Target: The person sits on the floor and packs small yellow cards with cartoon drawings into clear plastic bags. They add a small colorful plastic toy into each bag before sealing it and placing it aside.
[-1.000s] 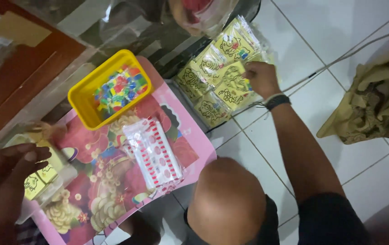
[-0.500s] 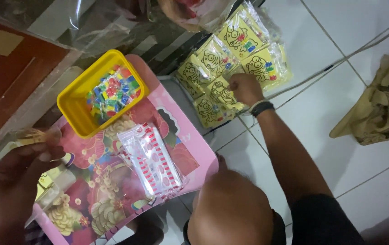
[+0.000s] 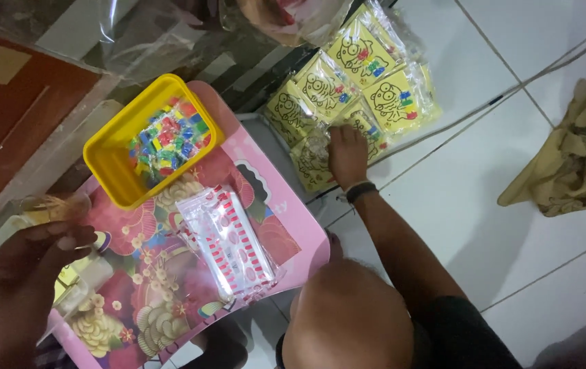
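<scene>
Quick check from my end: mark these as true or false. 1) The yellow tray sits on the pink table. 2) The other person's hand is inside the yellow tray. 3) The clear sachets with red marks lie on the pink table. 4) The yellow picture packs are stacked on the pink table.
1) True: the yellow tray of small coloured pieces rests on the pink table.
2) False: the other person's hand lies on the yellow picture packs.
3) True: the clear sachets lie near the table's middle.
4) False: the packs lie on the white tiled floor, beside the table.
</scene>
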